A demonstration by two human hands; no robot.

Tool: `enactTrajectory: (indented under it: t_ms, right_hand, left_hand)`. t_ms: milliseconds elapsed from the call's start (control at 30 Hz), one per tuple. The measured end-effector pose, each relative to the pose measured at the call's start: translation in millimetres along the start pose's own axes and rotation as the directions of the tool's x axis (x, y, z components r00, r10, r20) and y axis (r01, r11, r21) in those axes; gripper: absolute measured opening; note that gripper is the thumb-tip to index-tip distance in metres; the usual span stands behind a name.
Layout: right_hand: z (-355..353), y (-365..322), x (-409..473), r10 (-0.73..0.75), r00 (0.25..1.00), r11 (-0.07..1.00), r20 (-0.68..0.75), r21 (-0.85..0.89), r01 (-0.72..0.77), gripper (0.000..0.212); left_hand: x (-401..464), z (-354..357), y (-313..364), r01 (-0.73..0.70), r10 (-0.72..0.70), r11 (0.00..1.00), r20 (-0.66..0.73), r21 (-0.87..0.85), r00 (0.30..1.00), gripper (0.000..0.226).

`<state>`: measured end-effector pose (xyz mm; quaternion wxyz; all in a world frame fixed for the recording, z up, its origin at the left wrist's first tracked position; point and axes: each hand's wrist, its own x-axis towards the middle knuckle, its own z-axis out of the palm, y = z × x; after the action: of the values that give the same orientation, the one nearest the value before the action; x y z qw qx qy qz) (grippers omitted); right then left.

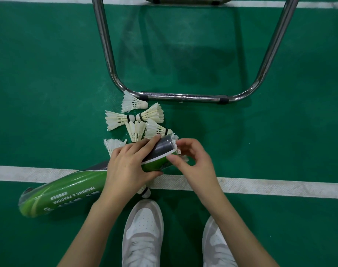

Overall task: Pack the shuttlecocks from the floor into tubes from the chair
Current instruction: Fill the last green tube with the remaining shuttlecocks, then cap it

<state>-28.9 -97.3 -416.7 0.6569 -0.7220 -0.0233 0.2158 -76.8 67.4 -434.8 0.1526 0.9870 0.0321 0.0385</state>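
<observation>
My left hand [128, 166] grips a long green and dark grey tube [68, 191] near its open end, holding it tilted above the floor. At the tube's mouth, my right hand [191, 160] pinches a white shuttlecock [175, 143] whose feathers stick out of the opening. Several white feather shuttlecocks [133, 104] lie in a loose cluster on the green floor just beyond my hands. Another shuttlecock [114, 145] is partly hidden behind my left hand, and the cork of one more [146, 192] shows below the tube.
A chrome chair frame [183, 97] rests on the floor directly beyond the cluster, its legs [104, 45] rising toward the top. A white court line [260, 185] crosses under my hands. My two white shoes [143, 232] stand at the bottom.
</observation>
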Motion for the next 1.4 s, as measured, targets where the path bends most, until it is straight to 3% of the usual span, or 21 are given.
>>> enactTrajectory:
  t_ms: [67,167,400,567,933,1067,1233,1400]
  right_hand:
    - [0.8,0.1,-1.1,0.022,1.0,0.991,0.018,-0.129,-0.02,0.031]
    - [4.0,1.2,-2.2,0.035,0.999,0.983,0.016,-0.182,-0.031,0.029]
    - [4.0,-3.0,2.3,0.068,0.977,0.998,0.202,-0.032,-0.063,0.029]
    - [2.5,-1.6,3.7,0.088,0.964,0.993,0.252,0.051,-0.104,0.027]
    - [-0.9,-3.0,6.3,0.104,0.931,0.994,0.349,-0.019,-0.104,0.03]
    - [0.0,-3.8,7.0,0.097,0.94,0.995,0.328,-0.022,-0.095,0.03]
    - [1.7,-4.8,8.4,0.109,0.906,0.993,0.41,-0.01,-0.115,0.038]
    - [0.7,-5.0,8.9,0.1,0.903,0.995,0.418,-0.064,-0.08,0.031]
  left_hand:
    - [-0.5,0.2,0.2,-0.005,0.005,1.0,-0.002,-0.005,1.0,0.096]
    - [-1.7,-0.3,-0.2,-0.011,0.011,1.0,-0.002,-0.006,1.0,0.095]
    - [-5.7,-4.7,-0.8,-0.01,0.01,1.0,-0.003,-0.007,1.0,0.091]
    - [-7.4,-4.6,-2.3,-0.009,0.009,1.0,0.004,-0.023,1.0,0.093]
    - [-9.1,-3.9,-3.2,-0.008,0.008,0.999,-0.005,-0.04,1.0,0.077]
    - [-9.8,-4.3,-3.2,-0.014,0.014,0.999,-0.007,-0.052,1.0,0.077]
    - [-11.5,-6.0,-2.7,-0.011,0.012,0.998,0.004,-0.065,1.0,0.078]
    - [-13.9,-8.6,-11.1,0.005,-0.003,0.998,0.018,-0.064,1.0,0.086]
